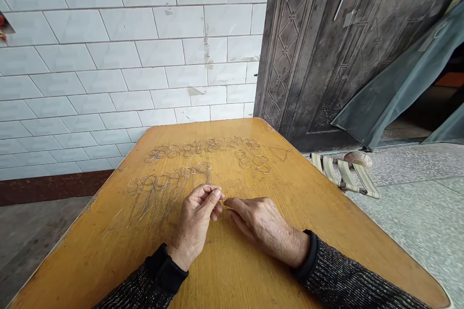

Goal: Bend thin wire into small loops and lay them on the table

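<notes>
My left hand (195, 219) pinches a thin wire (221, 196) between thumb and forefinger, above the middle of the table. Close beside it, the fingertips of my right hand (263, 227) are pressed together at the wire's end; the wire is mostly hidden by the fingers. Left of my left hand lies a row of wire loops with long straight tails (163, 181). Farther back is a row of wire pieces bent into double rings (195, 147). Two separate figure-eight wires (261, 164) rest toward the right, near a larger, roughly triangular wire (281, 153).
The yellow wooden table (290, 212) has rounded corners and meets a white tiled wall (145, 53). At the back right stands a dark carved door (308, 58) with a grey curtain (406, 77). A low strap-seat stool (344, 171) is on the floor beside the table.
</notes>
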Demonstrator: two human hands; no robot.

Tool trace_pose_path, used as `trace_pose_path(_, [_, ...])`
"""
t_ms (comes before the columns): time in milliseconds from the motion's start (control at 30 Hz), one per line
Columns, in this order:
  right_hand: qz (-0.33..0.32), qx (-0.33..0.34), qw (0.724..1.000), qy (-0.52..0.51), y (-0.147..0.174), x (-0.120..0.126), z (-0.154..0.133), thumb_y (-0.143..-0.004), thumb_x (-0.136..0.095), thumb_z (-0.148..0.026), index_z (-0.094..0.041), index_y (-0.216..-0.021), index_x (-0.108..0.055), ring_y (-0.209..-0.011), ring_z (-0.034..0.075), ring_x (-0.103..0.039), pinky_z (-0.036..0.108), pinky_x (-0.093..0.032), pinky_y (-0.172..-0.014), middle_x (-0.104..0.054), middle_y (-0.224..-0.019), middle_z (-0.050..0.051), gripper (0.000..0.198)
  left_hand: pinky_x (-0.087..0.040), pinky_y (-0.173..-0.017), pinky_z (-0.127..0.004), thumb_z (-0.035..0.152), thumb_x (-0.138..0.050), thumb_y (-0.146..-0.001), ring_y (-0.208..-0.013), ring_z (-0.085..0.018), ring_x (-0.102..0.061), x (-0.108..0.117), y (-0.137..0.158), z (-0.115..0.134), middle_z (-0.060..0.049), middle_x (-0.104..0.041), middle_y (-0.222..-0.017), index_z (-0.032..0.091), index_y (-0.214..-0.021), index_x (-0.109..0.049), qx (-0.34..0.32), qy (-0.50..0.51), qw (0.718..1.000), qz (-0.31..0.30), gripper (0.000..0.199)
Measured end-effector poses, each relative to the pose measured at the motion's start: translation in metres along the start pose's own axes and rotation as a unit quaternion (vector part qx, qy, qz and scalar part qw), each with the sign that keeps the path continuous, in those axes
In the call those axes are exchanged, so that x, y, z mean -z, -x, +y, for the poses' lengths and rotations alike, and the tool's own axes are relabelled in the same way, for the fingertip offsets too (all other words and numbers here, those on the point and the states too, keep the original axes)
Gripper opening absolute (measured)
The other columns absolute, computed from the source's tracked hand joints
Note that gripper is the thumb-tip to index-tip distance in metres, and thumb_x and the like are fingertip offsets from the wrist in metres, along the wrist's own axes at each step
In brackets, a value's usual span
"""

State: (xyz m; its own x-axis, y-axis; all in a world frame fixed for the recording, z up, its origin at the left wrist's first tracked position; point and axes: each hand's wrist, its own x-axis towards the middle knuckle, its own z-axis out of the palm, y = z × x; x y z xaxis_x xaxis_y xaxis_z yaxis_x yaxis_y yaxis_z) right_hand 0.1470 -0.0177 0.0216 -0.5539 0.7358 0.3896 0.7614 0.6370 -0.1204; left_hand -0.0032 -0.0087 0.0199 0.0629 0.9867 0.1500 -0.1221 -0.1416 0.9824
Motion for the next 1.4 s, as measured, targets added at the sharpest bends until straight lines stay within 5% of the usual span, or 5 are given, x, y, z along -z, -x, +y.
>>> trace_pose_path(233, [0.027,-0.029,0.999,-0.006,0.002,-0.010,0.004,-0.088,-0.031,-0.019,-0.016,-0.104,-0.051,-0.040,0.010,-0.051,0.022,-0.021,-0.043,-0.062,-0.054,0.000,0.025,-0.038,-0.049,-0.020,0.032,-0.061,-0.072,-0.059,-0.011,-0.053,-0.002,0.002,0.003,-0.005,-0.062,-0.076,0.014,-0.074,-0.059,0.011,0.008,1.000,0.017,0.018])
trace_pose_path(700, [0.046,0.038,0.997,0.058,0.001,-0.013,0.008,-0.086,-0.033,-0.011,-0.013,-0.087,-0.050,-0.037,0.009,-0.047,0.023,-0.018,-0.041,-0.057,-0.050,-0.001,0.018,-0.043,-0.056,-0.021,0.034,-0.061,-0.072,-0.073,-0.015,-0.056,-0.002,0.004,-0.001,-0.004,-0.060,-0.074,0.016,-0.071,-0.057,0.026,0.000,0.999,0.019,0.018])
trace_pose_path(900, [0.053,0.002,0.998,-0.037,0.002,-0.012,0.003,-0.087,-0.030,-0.015,-0.012,-0.093,-0.049,-0.036,0.009,-0.045,0.021,-0.022,-0.040,-0.056,-0.049,-0.001,0.020,-0.043,-0.058,-0.022,0.034,-0.062,-0.070,-0.082,-0.017,-0.054,-0.001,0.004,-0.002,-0.005,-0.059,-0.082,0.016,-0.072,-0.059,0.053,0.043,0.998,0.006,0.018])
trace_pose_path(1067, [0.052,-0.040,0.989,-0.133,0.000,-0.008,0.003,-0.089,-0.030,-0.020,-0.015,-0.090,-0.051,-0.042,0.010,-0.051,0.019,-0.030,-0.044,-0.059,-0.055,0.001,0.022,-0.039,-0.054,-0.021,0.034,-0.061,-0.072,-0.066,-0.012,-0.049,-0.001,0.003,-0.004,-0.003,-0.056,-0.075,0.016,-0.070,-0.057,0.030,0.049,0.998,0.003,0.018])
trace_pose_path(1400, [0.048,-0.013,0.996,-0.078,0.003,-0.009,0.009,-0.088,-0.029,-0.019,-0.012,-0.097,-0.053,-0.039,0.011,-0.048,0.021,-0.028,-0.043,-0.058,-0.053,0.001,0.026,-0.037,-0.055,-0.021,0.033,-0.054,-0.077,-0.062,-0.010,-0.044,0.001,0.002,-0.004,0.000,-0.050,-0.070,0.017,-0.073,-0.054,0.019,0.042,0.999,-0.003,0.017])
